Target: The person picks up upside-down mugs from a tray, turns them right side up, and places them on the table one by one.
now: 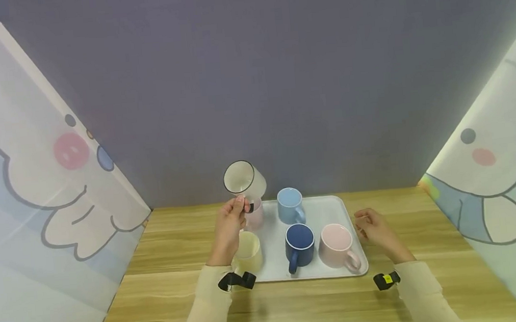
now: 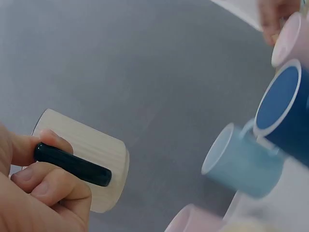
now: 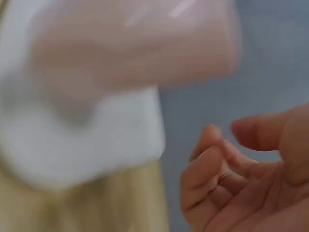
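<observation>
My left hand (image 1: pixel 231 224) grips the black handle (image 2: pixel 72 164) of a white mug (image 1: pixel 244 178) with a dark rim. It holds this mug in the air above the tray's far left corner, its mouth tilted toward me. Just below is a pink mug (image 1: pixel 254 214), partly hidden by the hand. A pale yellow mug (image 1: pixel 250 253) stands beside the left wrist. To the right of the tray hovers my right hand (image 1: pixel 374 227), fingers loosely curled with nothing in them. Nearest to it is another pink mug (image 1: pixel 336 246), which looks blurred in the right wrist view.
The white tray (image 1: pixel 326 208) lies on a wood-grain table (image 1: pixel 175 270) and also bears a light blue mug (image 1: pixel 289 206) and a dark blue mug (image 1: pixel 299 244). Behind the table rises a grey wall (image 1: pixel 252 90); cartoon-printed curtains (image 1: pixel 32 165) hang at both sides.
</observation>
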The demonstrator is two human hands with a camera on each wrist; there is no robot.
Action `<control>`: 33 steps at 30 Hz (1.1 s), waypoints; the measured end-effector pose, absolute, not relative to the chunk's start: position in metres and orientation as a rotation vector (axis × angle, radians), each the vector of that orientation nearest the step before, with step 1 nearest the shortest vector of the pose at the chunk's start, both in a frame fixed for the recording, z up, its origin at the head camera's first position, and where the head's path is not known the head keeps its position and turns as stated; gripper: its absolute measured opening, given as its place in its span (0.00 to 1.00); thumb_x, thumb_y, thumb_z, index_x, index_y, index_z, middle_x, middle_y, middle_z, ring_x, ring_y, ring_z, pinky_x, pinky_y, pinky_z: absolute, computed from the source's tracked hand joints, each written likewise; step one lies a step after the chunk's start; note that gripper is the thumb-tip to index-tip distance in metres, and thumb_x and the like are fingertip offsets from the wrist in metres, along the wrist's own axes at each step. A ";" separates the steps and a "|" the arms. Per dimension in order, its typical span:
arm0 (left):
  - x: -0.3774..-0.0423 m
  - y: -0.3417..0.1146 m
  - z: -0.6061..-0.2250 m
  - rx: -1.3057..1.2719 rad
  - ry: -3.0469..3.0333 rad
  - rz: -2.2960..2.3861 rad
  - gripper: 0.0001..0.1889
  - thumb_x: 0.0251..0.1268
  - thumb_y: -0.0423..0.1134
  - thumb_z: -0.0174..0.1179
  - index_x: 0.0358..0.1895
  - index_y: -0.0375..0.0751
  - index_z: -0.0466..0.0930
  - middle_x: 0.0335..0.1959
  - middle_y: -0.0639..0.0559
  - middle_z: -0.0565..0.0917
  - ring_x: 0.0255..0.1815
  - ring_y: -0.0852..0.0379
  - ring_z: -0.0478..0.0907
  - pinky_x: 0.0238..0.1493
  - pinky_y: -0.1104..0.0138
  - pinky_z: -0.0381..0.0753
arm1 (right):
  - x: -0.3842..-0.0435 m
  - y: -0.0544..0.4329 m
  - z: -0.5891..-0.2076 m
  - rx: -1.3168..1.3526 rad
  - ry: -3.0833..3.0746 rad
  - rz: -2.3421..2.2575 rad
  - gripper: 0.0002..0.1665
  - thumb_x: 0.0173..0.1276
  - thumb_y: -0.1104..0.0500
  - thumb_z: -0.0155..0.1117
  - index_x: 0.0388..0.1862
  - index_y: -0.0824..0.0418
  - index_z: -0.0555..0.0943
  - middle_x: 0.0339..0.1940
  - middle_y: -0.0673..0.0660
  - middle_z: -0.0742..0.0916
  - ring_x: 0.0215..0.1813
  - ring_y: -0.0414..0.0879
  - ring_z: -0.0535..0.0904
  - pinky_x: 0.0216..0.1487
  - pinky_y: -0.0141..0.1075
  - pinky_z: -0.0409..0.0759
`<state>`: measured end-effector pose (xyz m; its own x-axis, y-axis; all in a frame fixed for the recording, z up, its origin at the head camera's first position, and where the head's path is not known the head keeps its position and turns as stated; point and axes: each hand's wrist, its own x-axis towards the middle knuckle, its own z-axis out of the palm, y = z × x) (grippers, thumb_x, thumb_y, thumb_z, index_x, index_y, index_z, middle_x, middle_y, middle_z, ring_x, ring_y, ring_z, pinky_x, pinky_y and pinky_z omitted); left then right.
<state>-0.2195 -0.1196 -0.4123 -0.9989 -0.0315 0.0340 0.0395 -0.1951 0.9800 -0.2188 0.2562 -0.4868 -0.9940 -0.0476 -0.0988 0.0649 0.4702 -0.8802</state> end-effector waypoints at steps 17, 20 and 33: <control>-0.234 -0.177 -0.429 0.240 -2.068 -2.085 0.17 0.84 0.43 0.45 0.38 0.35 0.75 0.27 0.59 0.73 0.24 0.64 0.59 0.24 0.74 0.58 | -0.222 0.263 -0.533 -0.006 2.871 -0.943 0.11 0.72 0.63 0.57 0.47 0.70 0.76 0.38 0.65 0.85 0.39 0.54 0.80 0.39 0.49 0.81; -0.237 -0.186 -0.437 0.292 -2.112 -2.035 0.17 0.84 0.45 0.46 0.39 0.35 0.75 0.27 0.59 0.73 0.24 0.64 0.59 0.27 0.73 0.59 | -0.222 0.264 -0.534 -0.006 2.867 -0.942 0.11 0.72 0.62 0.57 0.47 0.69 0.76 0.38 0.64 0.85 0.39 0.54 0.80 0.39 0.48 0.81; -0.258 -0.203 -0.485 0.366 -2.205 -1.917 0.19 0.84 0.41 0.46 0.40 0.27 0.77 0.27 0.57 0.74 0.39 0.56 0.69 0.47 0.66 0.66 | -0.222 0.266 -0.538 0.011 2.827 -0.993 0.14 0.74 0.62 0.56 0.52 0.70 0.75 0.42 0.68 0.85 0.43 0.58 0.82 0.44 0.54 0.83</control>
<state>-0.2576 -0.2028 -0.4851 -0.9501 -0.3117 -0.0133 -0.0566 0.1301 0.9899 -0.2217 0.2660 -0.5378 -0.9895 -0.0411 -0.1386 0.0546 0.7814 -0.6216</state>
